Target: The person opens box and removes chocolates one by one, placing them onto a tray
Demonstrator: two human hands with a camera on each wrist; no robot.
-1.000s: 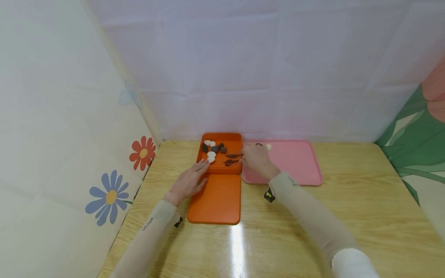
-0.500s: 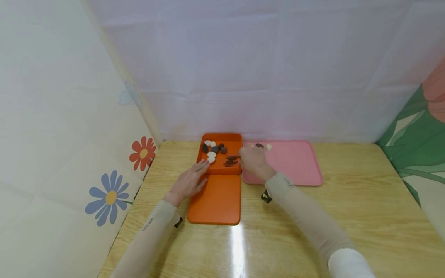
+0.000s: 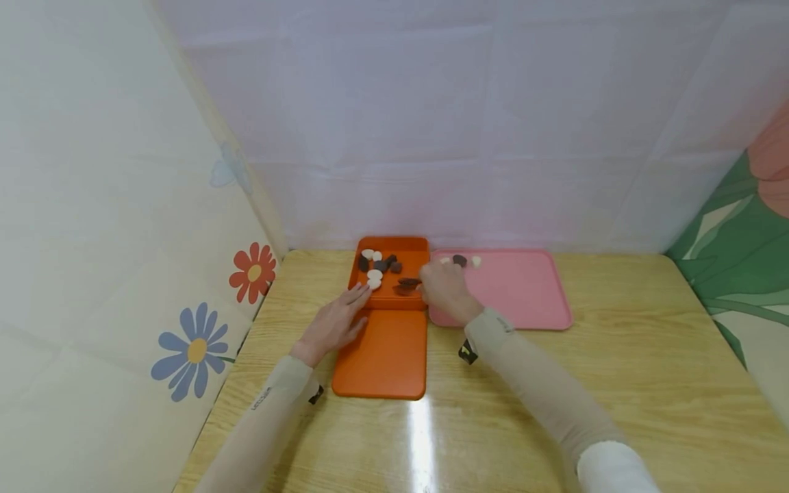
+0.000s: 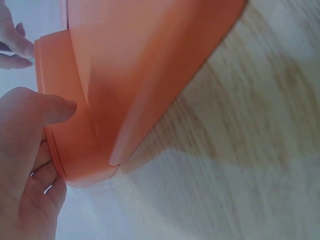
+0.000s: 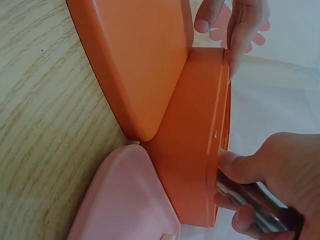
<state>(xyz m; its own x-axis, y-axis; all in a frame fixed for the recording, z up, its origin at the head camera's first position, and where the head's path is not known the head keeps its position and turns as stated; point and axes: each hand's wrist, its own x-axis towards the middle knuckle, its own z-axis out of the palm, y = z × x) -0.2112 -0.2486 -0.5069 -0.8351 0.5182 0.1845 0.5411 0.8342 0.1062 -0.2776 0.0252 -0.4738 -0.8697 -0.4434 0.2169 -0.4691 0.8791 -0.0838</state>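
My left hand (image 3: 333,325) holds the front left corner of a shallow orange box (image 3: 394,303), its thumb (image 4: 62,110) against the front wall and its fingers over the rim. Inside the box lie several white, pebble-like pieces (image 3: 374,274) and several dark ones (image 3: 381,266). At the box's right rim, my right hand (image 3: 446,287) grips metal tongs (image 5: 245,195). Their dark tips (image 3: 408,281) are low in the front right part of the box, apart from the pieces. In the right wrist view the box wall hides the tips.
An orange lid (image 3: 382,356) lies in front of the box on the wooden table (image 3: 647,342). Right of the box is a pink tray (image 3: 511,287), with a dark piece (image 3: 459,261) and white pieces (image 3: 477,261) near its back edge. A cloth-covered wall (image 3: 462,171) stands behind.
My right hand has moved slightly left, carrying the tongs further into the box, and their tips now show closer together. The left hand has stayed in place.
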